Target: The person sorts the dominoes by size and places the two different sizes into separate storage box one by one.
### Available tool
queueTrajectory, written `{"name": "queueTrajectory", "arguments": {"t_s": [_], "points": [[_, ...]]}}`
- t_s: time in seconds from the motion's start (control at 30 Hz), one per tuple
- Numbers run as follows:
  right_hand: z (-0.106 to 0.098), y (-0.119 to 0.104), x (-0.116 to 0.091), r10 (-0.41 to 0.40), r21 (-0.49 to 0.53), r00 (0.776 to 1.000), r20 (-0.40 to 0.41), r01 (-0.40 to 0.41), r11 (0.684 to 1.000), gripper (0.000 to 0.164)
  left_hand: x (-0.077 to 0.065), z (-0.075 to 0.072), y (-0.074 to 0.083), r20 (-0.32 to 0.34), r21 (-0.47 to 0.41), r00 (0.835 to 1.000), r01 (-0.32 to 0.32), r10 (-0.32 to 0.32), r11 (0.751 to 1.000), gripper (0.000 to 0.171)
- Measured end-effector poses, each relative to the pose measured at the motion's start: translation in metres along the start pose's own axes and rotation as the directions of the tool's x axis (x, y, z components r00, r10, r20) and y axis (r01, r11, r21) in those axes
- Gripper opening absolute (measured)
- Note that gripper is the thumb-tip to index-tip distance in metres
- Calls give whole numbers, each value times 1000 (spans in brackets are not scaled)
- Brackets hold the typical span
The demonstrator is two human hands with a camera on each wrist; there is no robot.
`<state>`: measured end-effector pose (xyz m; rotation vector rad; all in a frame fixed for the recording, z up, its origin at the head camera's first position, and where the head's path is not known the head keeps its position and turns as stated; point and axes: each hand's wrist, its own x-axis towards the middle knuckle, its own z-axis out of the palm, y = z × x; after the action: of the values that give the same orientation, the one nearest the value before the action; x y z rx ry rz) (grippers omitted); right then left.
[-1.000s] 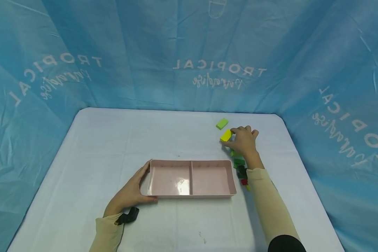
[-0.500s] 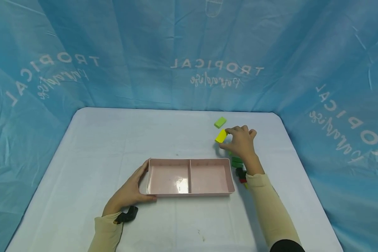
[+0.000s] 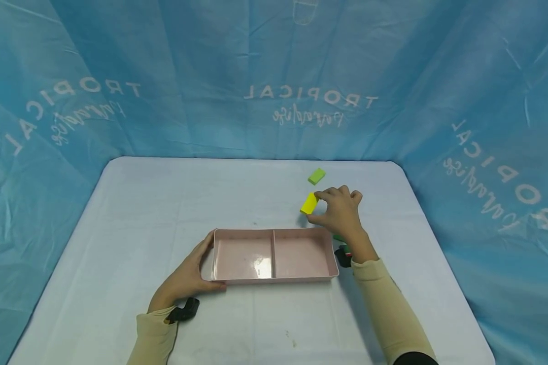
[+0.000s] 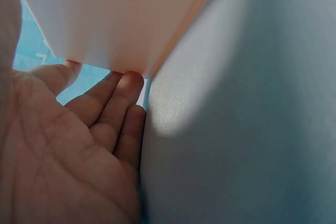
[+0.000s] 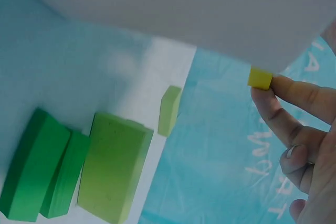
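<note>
A pale pink two-compartment box [image 3: 242, 253] lies on the white table. At its left end my left hand [image 3: 187, 274] holds it, thumb along the near side and fingers at the far left corner. In the left wrist view, fingertips [image 4: 131, 83] touch the box wall [image 4: 121, 19]. Between thumb and fingers, my right hand [image 3: 340, 213] pinches a yellow block [image 3: 308, 204] just behind the box's right compartment. The right wrist view shows that yellow block [image 5: 260, 78] at the fingertips, partly hidden by a pale surface in front.
One light green block [image 3: 316, 176] lies toward the table's back edge. To the right of the box, green blocks [image 3: 339, 238] are mostly hidden under the right forearm. Close up, the right wrist view has a dark green block [image 5: 31, 166] and a lighter green one [image 5: 113, 166]. Blue curtains [image 3: 274, 126] surround the table.
The right hand has carried the yellow block left and slightly toward the box. Its forearm now covers more of the blocks at the right. The left hand stays on the box.
</note>
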<state>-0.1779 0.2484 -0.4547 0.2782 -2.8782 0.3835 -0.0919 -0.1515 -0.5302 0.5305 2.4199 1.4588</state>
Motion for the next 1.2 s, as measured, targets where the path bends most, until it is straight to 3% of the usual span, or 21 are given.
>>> {"name": "queueTrajectory", "arguments": {"t_s": [0.67,1.2], "points": [[-11,-21,-28,-88,-10,996,7,88,996,62,-1,2,0,0,15,1000,-15,15,1000,139],[-21,-27,-51,-95,14,995,1,95,995,63,1,2,-1,-2,11,999,-36,36,999,139]]}}
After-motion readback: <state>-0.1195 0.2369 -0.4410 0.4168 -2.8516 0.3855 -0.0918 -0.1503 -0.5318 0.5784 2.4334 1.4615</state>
